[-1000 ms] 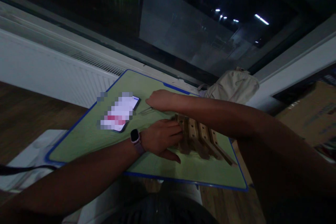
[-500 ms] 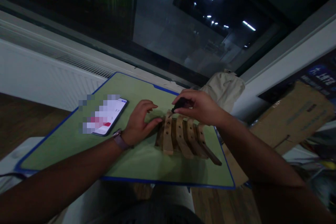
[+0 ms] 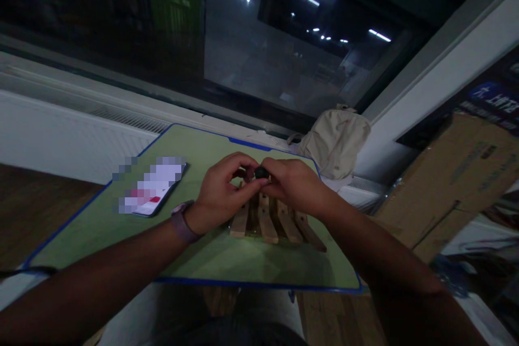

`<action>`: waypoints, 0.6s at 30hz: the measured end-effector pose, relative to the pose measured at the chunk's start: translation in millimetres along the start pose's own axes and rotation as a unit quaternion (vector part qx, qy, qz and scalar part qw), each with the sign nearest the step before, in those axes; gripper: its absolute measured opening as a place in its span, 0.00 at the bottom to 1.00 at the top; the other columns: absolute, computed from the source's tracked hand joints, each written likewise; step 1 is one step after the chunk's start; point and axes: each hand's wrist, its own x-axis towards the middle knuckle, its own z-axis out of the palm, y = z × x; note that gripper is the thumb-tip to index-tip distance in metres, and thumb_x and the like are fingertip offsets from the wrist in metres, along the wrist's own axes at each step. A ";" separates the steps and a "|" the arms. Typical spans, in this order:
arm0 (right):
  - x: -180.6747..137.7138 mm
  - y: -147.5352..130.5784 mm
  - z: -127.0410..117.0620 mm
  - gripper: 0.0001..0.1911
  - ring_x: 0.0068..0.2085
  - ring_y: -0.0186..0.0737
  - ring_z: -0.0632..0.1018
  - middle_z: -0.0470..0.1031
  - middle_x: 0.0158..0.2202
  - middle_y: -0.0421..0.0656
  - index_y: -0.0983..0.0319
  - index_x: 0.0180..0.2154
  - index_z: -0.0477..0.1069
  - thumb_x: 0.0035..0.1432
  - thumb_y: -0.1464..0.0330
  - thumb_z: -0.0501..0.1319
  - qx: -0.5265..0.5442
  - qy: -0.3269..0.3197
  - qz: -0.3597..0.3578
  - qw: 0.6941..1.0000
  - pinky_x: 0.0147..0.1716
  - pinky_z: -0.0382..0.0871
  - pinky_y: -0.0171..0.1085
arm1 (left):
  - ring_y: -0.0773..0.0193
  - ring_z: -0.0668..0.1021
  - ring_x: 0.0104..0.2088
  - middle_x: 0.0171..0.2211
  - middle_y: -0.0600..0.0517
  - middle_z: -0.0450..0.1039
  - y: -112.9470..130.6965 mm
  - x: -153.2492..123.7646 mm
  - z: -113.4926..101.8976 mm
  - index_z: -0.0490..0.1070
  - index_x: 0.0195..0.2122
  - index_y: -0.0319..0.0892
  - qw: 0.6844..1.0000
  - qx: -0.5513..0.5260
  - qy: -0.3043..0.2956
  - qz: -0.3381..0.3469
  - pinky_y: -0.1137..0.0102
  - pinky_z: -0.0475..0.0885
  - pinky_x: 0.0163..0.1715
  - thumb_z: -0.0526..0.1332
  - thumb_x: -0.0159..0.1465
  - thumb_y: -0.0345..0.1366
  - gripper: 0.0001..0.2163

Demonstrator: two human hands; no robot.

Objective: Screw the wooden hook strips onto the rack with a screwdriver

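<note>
My right hand (image 3: 298,184) is closed on a small black-handled tool (image 3: 261,172), gripping it between thumb and fingers. My left hand (image 3: 225,186) meets it from the other side, with thumb and fingers pinched close to the black handle. What the left fingertips hold is hidden. Below both hands, several light wooden strips (image 3: 267,227) lie side by side on a darker base, bent ends pointing towards me. Holes show in some strips; my hands cover their far ends.
A phone (image 3: 156,186) with a lit, partly blurred screen lies on the green board (image 3: 194,259) to the left. Behind it runs a white radiator (image 3: 73,130) under a dark window. A beige backpack (image 3: 338,140) stands at the back right, near a large cardboard box (image 3: 458,178).
My right hand has moved left with the black-handled tool, and my left hand has come up to meet it with its fingers drawn in. The view has shifted slightly.
</note>
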 end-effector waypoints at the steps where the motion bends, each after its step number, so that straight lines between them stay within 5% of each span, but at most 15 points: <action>1: -4.2 2.7 -2.0 0.09 0.31 0.38 0.76 0.78 0.33 0.42 0.62 0.40 0.70 0.63 0.64 0.65 0.018 0.030 -0.005 0.999 0.30 0.61 0.34 | 0.65 0.78 0.33 0.33 0.52 0.76 2.7 4.7 -0.3 0.74 0.36 0.41 1.000 -0.020 0.016 -0.008 0.71 0.76 0.33 0.71 0.57 0.36 0.09; 4: -26.0 13.5 -7.6 0.14 0.31 0.37 0.77 0.79 0.35 0.43 0.61 0.41 0.70 0.62 0.58 0.65 0.076 0.140 -0.006 0.987 0.32 0.67 0.35 | 0.68 0.78 0.29 0.34 0.51 0.79 8.0 23.4 -9.9 0.72 0.37 0.41 0.988 -0.105 0.109 -0.010 0.73 0.75 0.28 0.71 0.58 0.37 0.10; 7: -59.8 29.0 -4.6 0.10 0.30 0.37 0.77 0.78 0.35 0.42 0.59 0.42 0.71 0.63 0.61 0.63 0.091 0.229 0.032 0.969 0.31 0.70 0.36 | 0.74 0.68 0.15 0.31 0.53 0.81 5.0 38.8 -25.9 0.66 0.36 0.45 0.965 -0.192 0.178 -0.009 0.76 0.61 0.14 0.70 0.58 0.40 0.13; 12: -110.9 64.6 34.3 0.09 0.28 0.37 0.78 0.76 0.33 0.42 0.59 0.41 0.70 0.64 0.61 0.60 0.163 0.309 0.165 0.922 0.18 0.67 0.32 | 0.73 0.65 0.13 0.25 0.56 0.78 -15.9 33.7 -35.6 0.61 0.36 0.48 0.942 -0.241 0.198 -0.122 0.77 0.55 0.13 0.72 0.56 0.44 0.19; 18: -128.4 96.5 89.9 0.13 0.27 0.38 0.78 0.76 0.34 0.42 0.57 0.42 0.70 0.66 0.55 0.57 0.202 0.424 0.262 0.843 0.24 0.73 0.37 | 0.77 0.63 0.12 0.27 0.55 0.76 -36.7 12.8 -30.9 0.68 0.40 0.43 0.949 -0.220 0.179 -0.139 0.78 0.55 0.12 0.71 0.57 0.48 0.19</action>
